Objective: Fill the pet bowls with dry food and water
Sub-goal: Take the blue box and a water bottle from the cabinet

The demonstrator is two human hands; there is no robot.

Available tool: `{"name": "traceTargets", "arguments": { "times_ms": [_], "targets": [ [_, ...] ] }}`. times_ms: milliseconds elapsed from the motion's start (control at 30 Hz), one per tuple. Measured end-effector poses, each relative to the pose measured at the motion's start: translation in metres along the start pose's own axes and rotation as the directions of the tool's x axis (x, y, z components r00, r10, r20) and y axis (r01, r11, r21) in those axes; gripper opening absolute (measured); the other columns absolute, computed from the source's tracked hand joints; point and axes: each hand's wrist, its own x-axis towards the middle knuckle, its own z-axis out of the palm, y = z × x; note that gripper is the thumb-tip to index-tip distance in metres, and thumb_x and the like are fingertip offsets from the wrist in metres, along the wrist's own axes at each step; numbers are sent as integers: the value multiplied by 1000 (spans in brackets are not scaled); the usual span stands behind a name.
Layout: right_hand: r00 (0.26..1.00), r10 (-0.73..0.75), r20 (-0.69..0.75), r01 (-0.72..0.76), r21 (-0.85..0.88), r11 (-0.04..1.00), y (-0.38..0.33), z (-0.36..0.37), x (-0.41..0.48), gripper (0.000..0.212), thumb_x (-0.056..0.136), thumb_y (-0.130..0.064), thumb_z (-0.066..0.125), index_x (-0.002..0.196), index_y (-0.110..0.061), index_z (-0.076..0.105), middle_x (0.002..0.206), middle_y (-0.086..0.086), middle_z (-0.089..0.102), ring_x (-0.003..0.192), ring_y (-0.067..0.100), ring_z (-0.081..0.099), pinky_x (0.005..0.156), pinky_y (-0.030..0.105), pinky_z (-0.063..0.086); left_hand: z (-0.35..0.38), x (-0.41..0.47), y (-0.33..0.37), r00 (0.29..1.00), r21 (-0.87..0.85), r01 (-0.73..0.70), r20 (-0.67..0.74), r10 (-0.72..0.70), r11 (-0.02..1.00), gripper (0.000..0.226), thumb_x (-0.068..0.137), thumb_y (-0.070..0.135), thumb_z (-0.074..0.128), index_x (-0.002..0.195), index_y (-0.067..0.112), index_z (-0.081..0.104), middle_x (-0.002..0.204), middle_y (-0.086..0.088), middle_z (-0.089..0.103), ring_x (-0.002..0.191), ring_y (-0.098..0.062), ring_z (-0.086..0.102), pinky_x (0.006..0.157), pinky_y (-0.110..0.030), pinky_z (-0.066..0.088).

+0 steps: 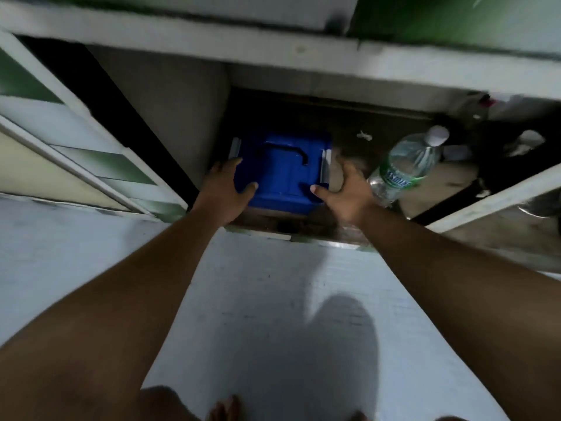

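The whole picture is smeared by motion blur. The blue box (282,171) sits in a dark cupboard, its front corners covered by the left hand (226,189) and right hand (346,192), and its sides and contents cannot be seen. The label on the water bottle (406,162) is too blurred to read. Things at the far right (516,138) are dark, unidentifiable shapes. 2 feet (227,410) are cut off by the bottom edge.
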Motion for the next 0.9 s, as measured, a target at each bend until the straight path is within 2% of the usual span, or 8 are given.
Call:
{"name": "traceTargets", "arguments": {
  "times_ms": [100,167,267,433,500,633,800,900],
  "targets": [
    [1000,-6,-29,9,97,995,23,27,36,105,72,-49,84,155,-33,22,152,3,40,134,25,47,112,43,43,23,43,-32,998,-49,31,-56,-34,998,79,94,55,63,160,32,25,164,-11,32,147,-36,36,118,-47,35],
    [998,-42,-41,47,146,988,34,43,57,113,62,-62,84,153,-40,22,152,-3,41,135,22,47,111,48,44,32,64,-45,995,-100,27,-94,-37,995,78,93,57,64,159,38,26,165,-6,30,148,-34,34,119,-49,36],
    [993,-120,-24,122,93,988,51,66,85,115,63,-80,68,156,-39,14,160,-2,30,145,24,34,118,50,34,45,81,-54,995,-258,17,-95,-43,966,77,95,49,67,160,41,27,165,0,33,147,-29,37,118,-42,37],
    [994,-106,-33,111,254,961,46,76,85,98,87,-33,76,160,-24,11,152,-6,39,135,14,48,113,40,42,49,84,-54,997,-409,20,-62,-50,912,77,96,42,69,157,54,23,163,5,35,144,-25,40,114,-37,40],
    [994,-106,-26,109,286,952,48,77,87,96,88,-28,75,160,-24,11,146,-9,41,132,13,49,112,38,43,48,83,-54,998,-422,13,-56,-41,907,78,96,41,69,156,56,22,163,5,35,142,-24,41,114,-40,42],
    [995,-95,-41,104,312,944,52,78,91,95,90,-21,73,160,-22,10,113,-34,39,121,6,49,110,33,43,49,83,-55,998,-455,-18,-58,-9,890,77,95,38,70,158,51,25,163,3,36,144,-23,41,114,-37,42],
    [993,-119,-8,115,332,936,59,75,84,96,86,-27,77,159,-22,16,136,-13,50,127,14,56,107,44,49,52,68,-50,998,-472,-24,-62,-6,881,76,96,32,70,160,42,28,164,2,34,146,-23,39,117,-38,41],
    [989,-147,-27,148,306,940,61,64,55,108,73,-55,81,157,-22,23,147,-5,47,129,14,55,108,45,48,48,39,-40,999,-465,-34,-44,15,885,75,96,31,71,160,39,31,160,2,41,142,-19,43,113,-31,41]
  ]
}}
